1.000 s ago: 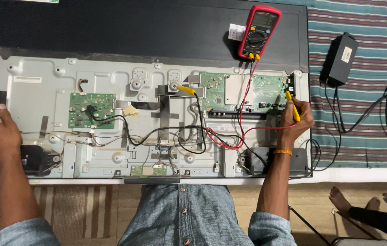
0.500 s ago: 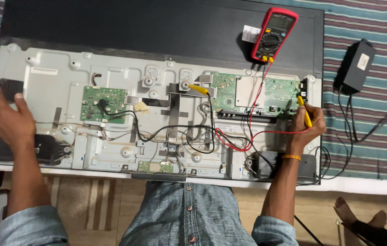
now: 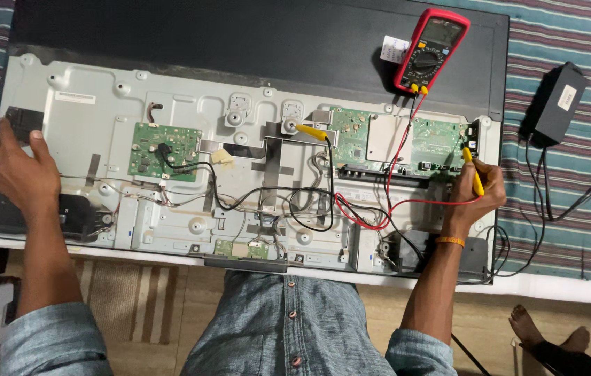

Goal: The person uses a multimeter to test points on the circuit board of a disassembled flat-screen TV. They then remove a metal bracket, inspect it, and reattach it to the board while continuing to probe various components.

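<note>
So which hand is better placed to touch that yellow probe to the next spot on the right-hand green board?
Probably the right hand: it holds the yellow probe with its tip at the right green board. The left hand rests far away at the metal panel's left edge.

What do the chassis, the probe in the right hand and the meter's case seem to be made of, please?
Chassis: likely stamped sheet metal, dull grey with pressed ribs. Probe in the right hand: probably yellow moulded plastic. Meter case: red, matte, perhaps rubbery plastic.
</note>
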